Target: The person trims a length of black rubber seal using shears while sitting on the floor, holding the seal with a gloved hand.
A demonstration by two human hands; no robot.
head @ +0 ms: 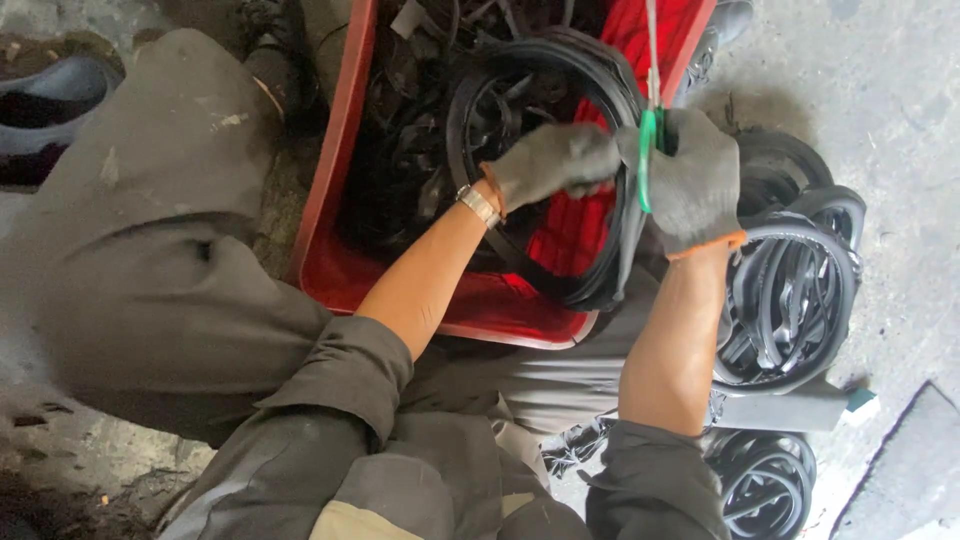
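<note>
**Gloved hands at a rubber ring over a red crate on a rough concrete floor**

The ground is bare grey concrete (890, 90), stained and gritty, with dark patches of dirt and scraps at the near left. A red plastic crate (330, 180) sits on it in the middle of the scene, running from the far edge toward the person's knees. The crate holds a tangle of black rubber strips and loops (420, 120), piled deepest on its left side, with bare red floor showing on the right.

The left hand (555, 160), in a dark grey knitted glove with a metal wristwatch (479, 205) at the wrist, is closed around the near right part of a large black rubber ring (540, 60) that lies over the crate's contents. The right hand (690, 180), gloved the same with an orange cuff, is fisted just beside it over the crate's right rim, gripping the same ring together with a green-handled tool (646, 160) whose thin pale shaft runs straight up to the far edge. The two gloves nearly touch.

On the floor right of the crate lies a stack of coiled black rubber rings (790, 290), with another coil (765, 485) nearer, at the bottom edge. A dark mat corner (915, 470) shows at the near right. At the far left a dark shoe (50, 100) rests on the concrete. The person's grey-trousered legs and rolled sleeves fill the near left and centre.
</note>
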